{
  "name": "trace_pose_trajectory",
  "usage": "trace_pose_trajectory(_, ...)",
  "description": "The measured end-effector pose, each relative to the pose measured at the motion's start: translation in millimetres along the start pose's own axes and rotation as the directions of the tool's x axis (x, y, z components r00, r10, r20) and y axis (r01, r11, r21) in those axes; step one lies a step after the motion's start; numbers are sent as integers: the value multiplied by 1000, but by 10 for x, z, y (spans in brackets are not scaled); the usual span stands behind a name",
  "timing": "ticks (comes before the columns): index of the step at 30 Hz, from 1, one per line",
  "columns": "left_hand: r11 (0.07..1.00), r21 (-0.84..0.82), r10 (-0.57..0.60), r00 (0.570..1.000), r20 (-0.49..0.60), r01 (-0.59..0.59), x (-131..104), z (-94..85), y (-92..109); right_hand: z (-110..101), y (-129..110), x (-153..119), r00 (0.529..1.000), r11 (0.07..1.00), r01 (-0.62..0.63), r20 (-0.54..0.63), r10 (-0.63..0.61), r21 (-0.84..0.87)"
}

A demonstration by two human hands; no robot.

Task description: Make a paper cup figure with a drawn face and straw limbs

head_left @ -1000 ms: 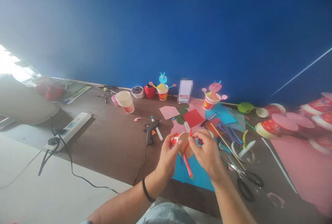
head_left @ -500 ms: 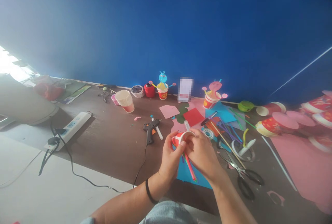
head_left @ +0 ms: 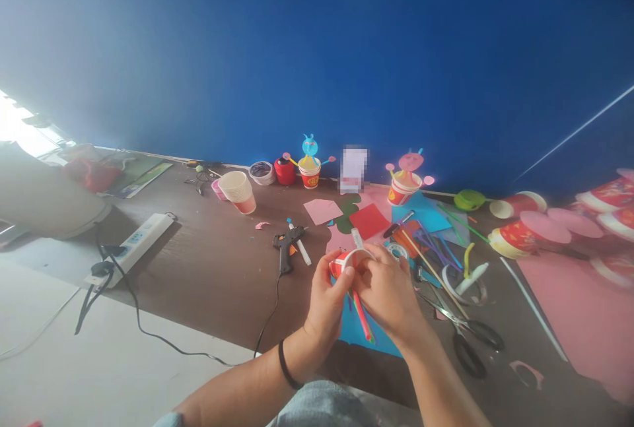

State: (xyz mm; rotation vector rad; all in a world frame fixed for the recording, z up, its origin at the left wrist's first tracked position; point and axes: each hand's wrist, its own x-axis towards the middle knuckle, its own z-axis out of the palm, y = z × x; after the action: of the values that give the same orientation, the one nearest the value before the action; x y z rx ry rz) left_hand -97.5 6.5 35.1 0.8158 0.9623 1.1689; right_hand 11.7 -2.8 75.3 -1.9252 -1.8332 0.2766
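Note:
A red paper cup (head_left: 337, 264) with a white rim is held between both hands, tilted so its opening faces toward me. My left hand (head_left: 327, 295) wraps round its left side, thumb at the rim. The fingers of my right hand (head_left: 389, 288) reach into or over the opening; their tips are partly hidden. Pink and green sticks (head_left: 364, 321) come out below the cup, over a blue sheet (head_left: 351, 331). To the left of my hands lie a black glue gun (head_left: 284, 249) and a white marker (head_left: 303, 250).
Scissors (head_left: 463, 327), a tape roll (head_left: 397, 253) and a wooden stick lie right of my hands. Behind stand two cup figures (head_left: 310, 177) (head_left: 403, 191) and stacked cups (head_left: 238, 191). At the left is a power strip (head_left: 136, 247); pink paper (head_left: 569, 308) covers the right.
My right hand's fingers have shifted slightly at the cup's opening. The sticks below the cup have moved a little up and left. My left hand keeps its hold.

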Motion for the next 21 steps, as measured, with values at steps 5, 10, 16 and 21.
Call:
trace_pose_trajectory(5, 1000, -14, 0, 1000, 20, 0, -12, 7, -7, -10, 7, -18, 1000, 1000, -10, 6, 10, -7)
trace_pose_trajectory(10, 1000, -20, -6, 1000, 18, 7, -23, 13, -9, -20, 3, -31, 999, 999, -32, 15, 32, -13)
trace_pose_trajectory(16, 1000, -26, 2, 1000, 29, -1, -37, 4, -5, -7, 6, -43, 1000, 1000, -29, 2, 29, -13)
trace_pose_trajectory(21, 999, -48, -23, 1000, 17, 24, -47, 11, -18, -6, 8, -63, 1000, 999, -26, -16, 26, -24)
